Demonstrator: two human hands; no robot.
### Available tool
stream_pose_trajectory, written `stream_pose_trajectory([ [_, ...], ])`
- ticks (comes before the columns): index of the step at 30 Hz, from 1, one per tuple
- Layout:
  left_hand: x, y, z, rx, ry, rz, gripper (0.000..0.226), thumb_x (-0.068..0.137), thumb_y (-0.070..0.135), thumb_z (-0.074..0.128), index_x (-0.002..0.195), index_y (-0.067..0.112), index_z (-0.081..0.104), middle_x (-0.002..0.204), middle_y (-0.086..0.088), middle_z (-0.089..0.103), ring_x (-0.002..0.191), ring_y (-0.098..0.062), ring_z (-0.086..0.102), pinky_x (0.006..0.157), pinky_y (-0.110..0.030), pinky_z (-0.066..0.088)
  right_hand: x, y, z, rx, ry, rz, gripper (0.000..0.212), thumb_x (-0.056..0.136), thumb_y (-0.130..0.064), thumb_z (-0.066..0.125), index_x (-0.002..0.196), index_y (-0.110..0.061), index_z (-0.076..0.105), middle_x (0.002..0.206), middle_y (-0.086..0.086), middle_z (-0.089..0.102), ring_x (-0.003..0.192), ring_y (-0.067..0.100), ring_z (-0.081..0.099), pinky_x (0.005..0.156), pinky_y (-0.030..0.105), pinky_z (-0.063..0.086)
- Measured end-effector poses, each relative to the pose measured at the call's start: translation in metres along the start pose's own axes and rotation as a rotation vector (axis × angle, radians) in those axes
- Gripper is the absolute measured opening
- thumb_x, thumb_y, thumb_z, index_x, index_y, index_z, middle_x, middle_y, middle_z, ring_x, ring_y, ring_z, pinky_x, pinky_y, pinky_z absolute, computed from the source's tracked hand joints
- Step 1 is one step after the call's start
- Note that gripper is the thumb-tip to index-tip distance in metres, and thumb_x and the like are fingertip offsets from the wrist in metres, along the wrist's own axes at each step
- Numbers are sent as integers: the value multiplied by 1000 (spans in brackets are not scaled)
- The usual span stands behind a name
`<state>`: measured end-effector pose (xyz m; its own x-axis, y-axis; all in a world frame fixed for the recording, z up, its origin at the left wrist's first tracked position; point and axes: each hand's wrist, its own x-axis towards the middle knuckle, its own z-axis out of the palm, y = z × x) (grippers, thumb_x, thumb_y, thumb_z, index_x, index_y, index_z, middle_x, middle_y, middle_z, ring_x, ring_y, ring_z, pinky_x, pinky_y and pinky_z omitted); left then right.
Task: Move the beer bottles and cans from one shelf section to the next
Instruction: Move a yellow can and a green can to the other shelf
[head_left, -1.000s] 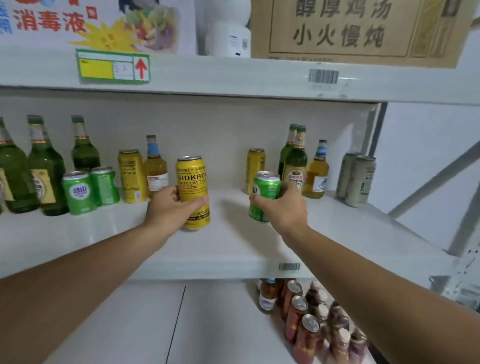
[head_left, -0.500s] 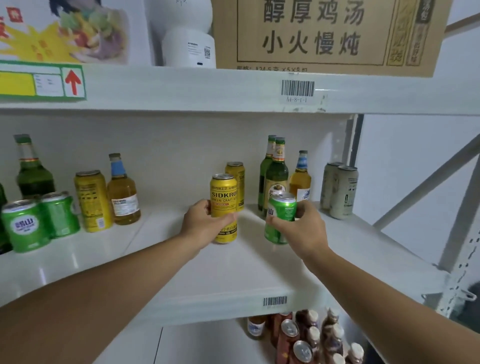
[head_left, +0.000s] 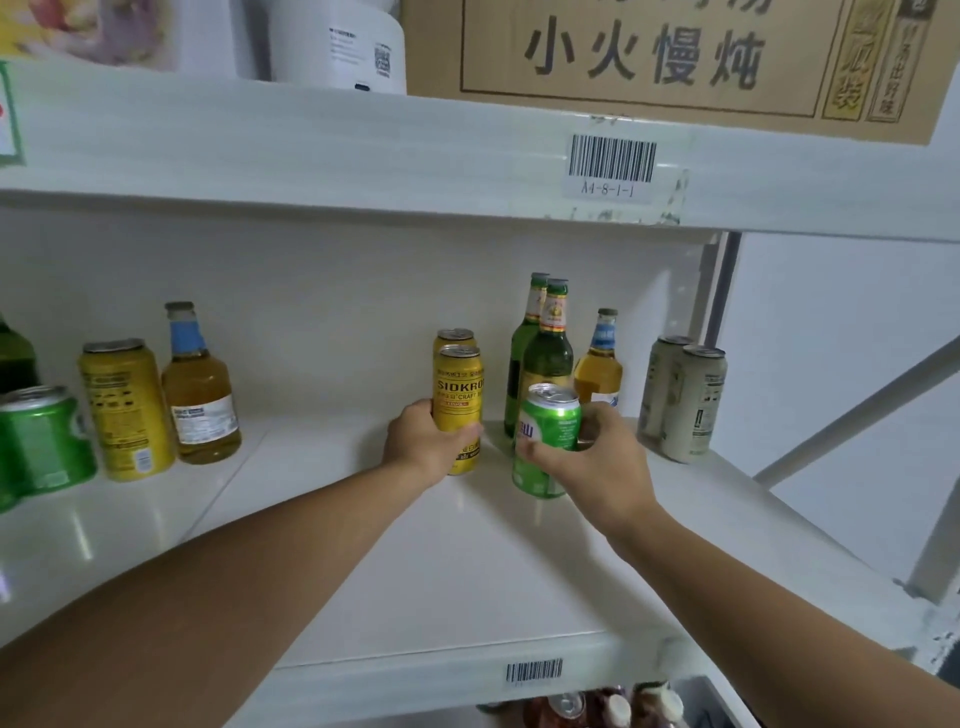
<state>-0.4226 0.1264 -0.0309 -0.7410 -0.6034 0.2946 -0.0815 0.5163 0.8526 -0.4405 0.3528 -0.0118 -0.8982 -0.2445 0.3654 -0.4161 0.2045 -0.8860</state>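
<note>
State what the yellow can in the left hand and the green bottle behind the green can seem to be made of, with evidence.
Yellow can: probably aluminium, printed glossy yellow, with a bare silver rim and lid. Green bottle: likely glass, translucent green with sheen, paper neck label.

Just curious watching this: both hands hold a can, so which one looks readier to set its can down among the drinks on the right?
Probably the left hand: its yellow can stands upright just before another yellow can. The right hand holds its green can tilted.
</note>
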Motion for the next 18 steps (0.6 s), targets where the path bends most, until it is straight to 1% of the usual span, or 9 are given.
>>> stream_pose_trajectory([
  [5, 8, 6, 5, 48, 0, -81, 41, 79, 52, 91, 110, 27, 82, 102, 3, 77, 92, -21, 72, 83, -28, 55, 6, -1, 1, 40, -49, -13, 65, 74, -38, 98, 125, -22, 62, 111, -5, 73, 102, 12, 72, 88, 38, 65],
  [7, 9, 7, 8, 45, 4, -88, 44, 78, 52, 92, 112, 25, 82, 107, 1, 79, 92, -22, 73, 84, -30, 57, 6, -2, 2, 59, -58, -20, 66, 73, -38, 98, 125, -21, 62, 111, -6, 73, 101, 11, 72, 85, 35, 64],
  [10, 10, 7, 11, 51, 8, -90, 46, 80, 52, 91, 116, 24, 81, 114, -2, 81, 98, -24, 74, 90, -34, 60, 6, -1, 2, 64, -75, -27, 62, 75, -36, 98, 124, -21, 63, 109, -9, 73, 99, 7, 72, 77, 24, 60],
  [13, 10, 7, 11, 92, -7, -79, 53, 80, 55, 90, 121, 24, 77, 122, -4, 79, 105, -26, 74, 96, -38, 60, 5, 1, 1, 59, -78, -36, 62, 75, -36, 98, 123, -22, 63, 108, -11, 72, 98, 5, 71, 75, 22, 58],
  [14, 9, 6, 9, 117, -26, -75, 64, 77, 58, 91, 128, 23, 74, 128, -6, 77, 111, -27, 73, 99, -39, 59, 5, 1, 1, 55, -82, -38, 62, 75, -36, 98, 124, -22, 63, 108, -12, 72, 97, 4, 70, 75, 22, 58],
  [15, 6, 6, 5, 153, -46, -76, 81, 75, 59, 92, 141, 21, 66, 140, -8, 72, 120, -29, 70, 103, -40, 57, 5, 1, 1, 56, -86, -41, 62, 75, -35, 98, 125, -23, 63, 108, -12, 71, 96, 3, 70, 75, 21, 58],
  [16, 3, 5, -1, 192, -61, -73, 97, 75, 56, 93, 155, 17, 53, 151, -9, 64, 132, -31, 64, 109, -40, 54, 5, 2, 1, 62, -90, -43, 62, 75, -35, 98, 125, -23, 63, 108, -12, 71, 95, 3, 70, 75, 22, 58],
  [17, -1, 4, -9, 234, -66, -55, 104, 80, 51, 91, 163, 13, 41, 160, -11, 55, 142, -31, 57, 113, -40, 50, 5, 2, 1, 70, -98, -45, 63, 75, -34, 98, 126, -23, 62, 108, -12, 71, 94, 4, 71, 77, 23, 60],
  [18, -5, 0, -18, 283, -67, -21, 101, 86, 46, 87, 166, 12, 35, 164, -11, 50, 147, -31, 52, 116, -40, 47, 4, 1, 3, 79, -112, -45, 64, 76, -34, 98, 127, -23, 62, 109, -12, 71, 95, 5, 71, 81, 27, 62],
])
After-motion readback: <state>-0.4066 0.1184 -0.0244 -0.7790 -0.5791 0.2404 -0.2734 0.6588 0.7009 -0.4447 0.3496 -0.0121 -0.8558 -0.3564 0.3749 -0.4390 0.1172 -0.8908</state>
